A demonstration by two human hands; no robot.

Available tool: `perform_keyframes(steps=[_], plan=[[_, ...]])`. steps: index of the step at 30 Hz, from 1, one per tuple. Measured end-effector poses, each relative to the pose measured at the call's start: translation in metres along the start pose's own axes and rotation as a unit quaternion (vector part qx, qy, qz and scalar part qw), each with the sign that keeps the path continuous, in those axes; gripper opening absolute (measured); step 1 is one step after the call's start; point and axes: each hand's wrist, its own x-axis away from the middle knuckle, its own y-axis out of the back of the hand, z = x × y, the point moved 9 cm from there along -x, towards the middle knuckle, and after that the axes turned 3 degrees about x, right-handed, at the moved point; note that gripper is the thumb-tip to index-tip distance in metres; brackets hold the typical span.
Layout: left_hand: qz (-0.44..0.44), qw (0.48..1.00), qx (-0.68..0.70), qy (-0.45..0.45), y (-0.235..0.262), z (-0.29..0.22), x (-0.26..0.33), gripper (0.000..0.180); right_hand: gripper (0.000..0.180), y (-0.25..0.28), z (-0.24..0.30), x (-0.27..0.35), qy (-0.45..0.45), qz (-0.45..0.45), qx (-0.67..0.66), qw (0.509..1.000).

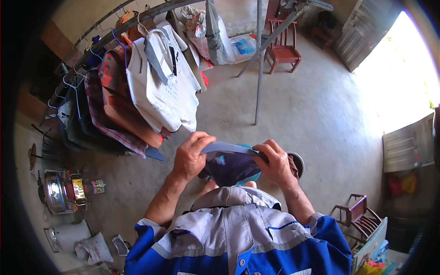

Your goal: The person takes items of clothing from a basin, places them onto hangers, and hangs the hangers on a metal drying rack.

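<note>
A dark purple garment (225, 166) hangs in front of my body, stretched by its pale grey waistband between my two hands. My left hand (189, 156) is closed on the band's left end. At the opposite end, my right hand (275, 162) pinches the same band, thumb below and fingers above. Behind and under the cloth shows part of a teal basin (252, 178), mostly hidden. To its right stands a round grey bucket (299, 164) with brown cloth inside.
Ahead on the left, a rack pole (169, 6) carries a white shirt (158, 89), a plaid shirt (94, 107) and other clothes on hangers. A metal post (258, 87) stands ahead. Beyond are a red chair (284, 54) and sacks (227, 43). A wooden chair (358, 214) is at right.
</note>
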Motion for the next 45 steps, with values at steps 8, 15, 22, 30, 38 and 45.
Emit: perform_keyframes(steps=[8, 15, 22, 30, 38, 45], plan=[[-0.117, 0.986, 0.073, 0.091, 0.012, 0.03, 0.005, 0.022, 0.014, -0.029, -0.094, 0.03, -0.113, 0.147, 0.198, 0.962], [-0.067, 0.98, 0.128, 0.139, -0.013, 0.042, 0.004, 0.02, 0.025, 0.056, -0.064, -0.006, -0.061, -0.195, -0.046, 0.978], [0.019, 0.991, 0.006, 0.131, -0.02, 0.102, 0.025, 0.027, 0.019, 0.051, -0.122, -0.001, -0.184, -0.168, -0.18, 0.952], [0.012, 0.929, 0.09, 0.358, -0.038, 0.194, 0.101, 0.019, 0.022, 0.017, -0.128, 0.002, -0.252, -0.132, -0.332, 0.899], [-0.225, 0.549, 0.602, 0.535, -0.102, 0.192, 0.118, 0.043, 0.023, -0.021, -0.088, -0.007, -0.203, 0.082, -0.095, 0.971], [-0.159, 0.717, 0.476, 0.484, -0.094, 0.198, 0.107, 0.027, 0.019, -0.004, -0.126, 0.013, -0.252, -0.023, -0.005, 0.967]])
